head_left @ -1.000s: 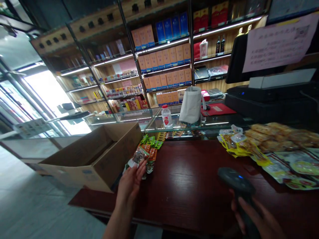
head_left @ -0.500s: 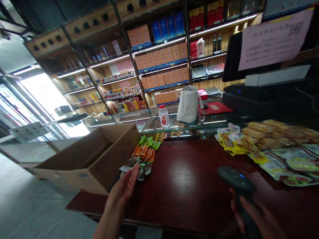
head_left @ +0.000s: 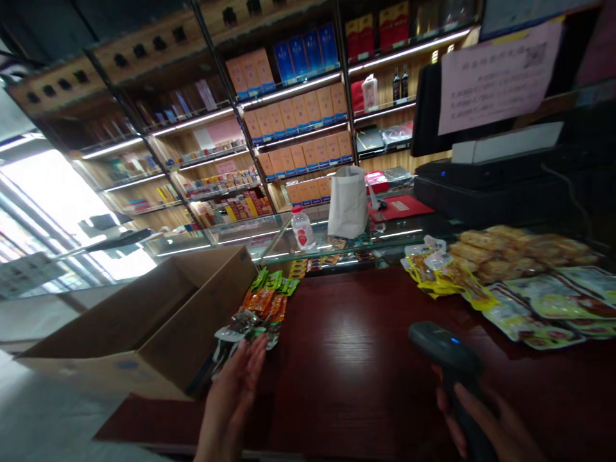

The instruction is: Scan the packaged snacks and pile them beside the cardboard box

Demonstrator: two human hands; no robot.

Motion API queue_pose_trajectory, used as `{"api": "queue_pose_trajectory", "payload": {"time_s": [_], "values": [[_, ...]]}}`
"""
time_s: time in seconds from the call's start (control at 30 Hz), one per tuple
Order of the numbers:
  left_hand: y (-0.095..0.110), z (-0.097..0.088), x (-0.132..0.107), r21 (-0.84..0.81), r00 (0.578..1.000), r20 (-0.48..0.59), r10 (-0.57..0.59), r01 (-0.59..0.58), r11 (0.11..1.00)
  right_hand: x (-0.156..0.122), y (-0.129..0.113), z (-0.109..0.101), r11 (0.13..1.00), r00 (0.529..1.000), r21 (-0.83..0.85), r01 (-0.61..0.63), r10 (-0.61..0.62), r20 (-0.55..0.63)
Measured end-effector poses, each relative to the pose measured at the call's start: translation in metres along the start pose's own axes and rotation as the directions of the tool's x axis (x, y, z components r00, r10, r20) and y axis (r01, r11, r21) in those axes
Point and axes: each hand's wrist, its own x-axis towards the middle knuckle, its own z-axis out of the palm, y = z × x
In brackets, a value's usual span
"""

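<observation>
My right hand [head_left: 481, 417] is wrapped around the handle of a dark barcode scanner [head_left: 445, 350], which shows a small blue light. The scanner is held above the dark red counter, its head pointing left. My left hand [head_left: 238, 378] is open, fingers stretched out, at the near end of a row of small snack packets. Closest to it are silvery-grey packets [head_left: 245, 324]; whether the fingers touch them I cannot tell. Beyond these lie orange packets [head_left: 264, 301] and green packets [head_left: 274, 280]. An open cardboard box [head_left: 158, 346] stands directly left of the row.
Yellow-edged snack bags [head_left: 443, 273], a pile of wrapped brown food [head_left: 520, 253] and flat green-and-white packs [head_left: 529, 314] lie at the right. A bottle with a red cap [head_left: 302, 230] and a white paper bag [head_left: 347, 202] stand on the glass case behind. A monitor [head_left: 426, 109] rises at back right.
The view has shifted, so the box, packets and shelves appear farther left. My left hand has drawn slightly nearer to me from the packets. My right hand still grips the scanner.
</observation>
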Motion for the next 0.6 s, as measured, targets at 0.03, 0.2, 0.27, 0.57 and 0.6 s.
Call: {"api": "queue_pose_trajectory", "payload": {"time_s": [0.03,0.2,0.27,0.57,0.6], "values": [[-0.005,0.005,-0.003,0.040,1.000,0.008,0.013,-0.013,0.999,0.002,-0.001,-0.004,1.000,1.000,-0.012,0.016,-0.016,-0.001],[-0.038,0.043,-0.010,0.286,0.976,0.206,-0.073,0.012,0.958,0.023,-0.005,-0.033,0.987,0.977,-0.066,0.149,-0.157,-0.143],[-0.054,0.064,-0.012,0.365,0.928,0.343,-0.148,0.014,0.931,0.030,-0.004,-0.045,0.979,0.954,0.025,0.201,-0.190,-0.233],[-0.159,0.193,-0.018,0.500,0.540,0.787,-0.299,-0.273,0.822,0.042,0.003,-0.057,0.890,0.912,0.352,0.289,-0.143,-0.385],[-0.171,0.212,-0.017,0.530,0.569,0.781,-0.257,-0.387,0.754,0.043,0.002,-0.056,0.892,0.907,0.343,0.295,-0.149,-0.394]]}}
